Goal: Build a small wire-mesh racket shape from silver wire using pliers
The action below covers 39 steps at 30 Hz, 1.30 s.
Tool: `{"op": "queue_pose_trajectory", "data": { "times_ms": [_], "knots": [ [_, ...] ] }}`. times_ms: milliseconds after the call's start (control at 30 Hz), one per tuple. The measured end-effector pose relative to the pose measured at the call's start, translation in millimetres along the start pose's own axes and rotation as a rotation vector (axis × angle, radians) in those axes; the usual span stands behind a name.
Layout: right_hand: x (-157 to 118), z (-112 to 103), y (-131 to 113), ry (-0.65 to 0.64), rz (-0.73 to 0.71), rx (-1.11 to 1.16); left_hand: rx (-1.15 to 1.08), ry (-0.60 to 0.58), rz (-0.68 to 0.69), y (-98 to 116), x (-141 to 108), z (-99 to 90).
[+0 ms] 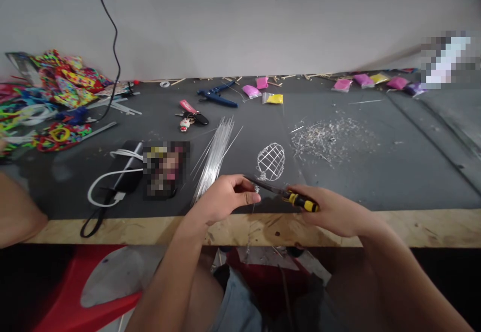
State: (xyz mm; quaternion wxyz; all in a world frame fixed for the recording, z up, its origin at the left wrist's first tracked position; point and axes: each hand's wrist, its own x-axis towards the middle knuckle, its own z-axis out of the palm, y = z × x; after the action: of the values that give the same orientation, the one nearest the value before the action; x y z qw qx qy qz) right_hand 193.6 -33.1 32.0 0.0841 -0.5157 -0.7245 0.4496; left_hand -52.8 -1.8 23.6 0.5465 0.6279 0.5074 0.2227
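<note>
My left hand pinches a small twisted wire piece near the table's front edge. In my right hand are long-nosed pliers with yellow and black handles, their jaws pointing left and reaching the wire at my left fingertips. Just beyond the fingers lies a round wire mesh shape with a crossed grid inside. A bundle of straight silver wires rests left of it, partly behind my left hand. Short wire clippings are scattered to the right of the mesh.
Blue pliers, keys and small colored packets lie farther back. At left are a power bank with white cable, a phone, colorful bags and another person's arm. The wooden edge runs along the front.
</note>
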Motion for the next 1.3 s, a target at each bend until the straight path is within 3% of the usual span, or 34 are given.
{"op": "queue_pose_trajectory", "data": {
  "times_ms": [300, 500, 567, 767, 933, 1100, 1300],
  "knots": [
    [6.6, 11.9, -9.1, 0.141, 0.089, -0.015, 0.324, 0.240, 0.034, 14.1, 6.9, 8.6],
    [10.6, 19.4, -12.5, 0.238, 0.149, 0.041, 0.329, 0.377, 0.085, 24.6, 7.0, 16.3],
    [8.1, 14.3, -11.5, 0.230, 0.129, 0.105, 0.170, 0.311, 0.097, 26.3, 6.2, 12.8],
    [-3.8, -4.4, -5.7, 0.063, 0.060, 0.379, -0.576, -0.105, 0.116, 20.3, 8.3, 0.6],
    [-6.1, -7.2, -3.2, -0.049, 0.020, 0.566, -0.868, -0.303, 0.149, 13.6, 11.5, 5.3],
    [-4.9, -6.1, -3.9, -0.119, -0.059, 0.630, -1.002, -0.384, 0.220, 8.4, 15.2, 17.0],
    [-2.8, -3.8, -3.4, -0.109, -0.071, 0.554, -1.112, -0.349, 0.236, 2.9, 19.9, 29.0]
  ]
}}
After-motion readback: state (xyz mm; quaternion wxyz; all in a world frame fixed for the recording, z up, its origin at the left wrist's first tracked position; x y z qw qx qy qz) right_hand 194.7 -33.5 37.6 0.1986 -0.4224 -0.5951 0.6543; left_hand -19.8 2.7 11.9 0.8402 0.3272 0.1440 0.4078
